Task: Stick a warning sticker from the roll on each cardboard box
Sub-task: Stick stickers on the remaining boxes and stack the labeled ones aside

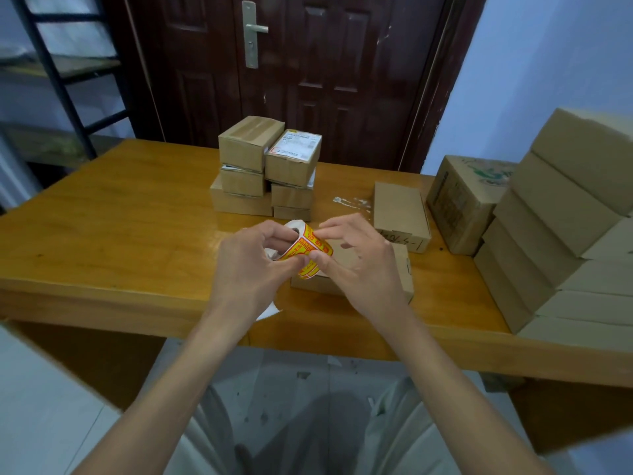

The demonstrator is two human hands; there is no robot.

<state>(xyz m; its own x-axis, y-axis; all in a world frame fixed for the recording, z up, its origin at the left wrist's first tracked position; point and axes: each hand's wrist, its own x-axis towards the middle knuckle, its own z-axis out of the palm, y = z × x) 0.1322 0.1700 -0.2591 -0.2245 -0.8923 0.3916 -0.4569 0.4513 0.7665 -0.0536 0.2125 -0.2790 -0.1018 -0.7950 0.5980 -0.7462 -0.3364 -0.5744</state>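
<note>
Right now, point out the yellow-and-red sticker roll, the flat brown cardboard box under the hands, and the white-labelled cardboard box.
yellow-and-red sticker roll (310, 246): head view, printed outer wrap.
flat brown cardboard box (346, 260): head view, bare top.
white-labelled cardboard box (298, 146): head view, label.

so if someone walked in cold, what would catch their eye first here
Probably the bright yellow-and-red sticker roll, held above the near middle of the wooden table: the left hand grips it while the right hand pinches its loose end. A flat cardboard box lies just beneath the hands. Next, the cluster of small boxes stacked at the table's far middle, and the tall stack of boxes at the right edge.
</note>
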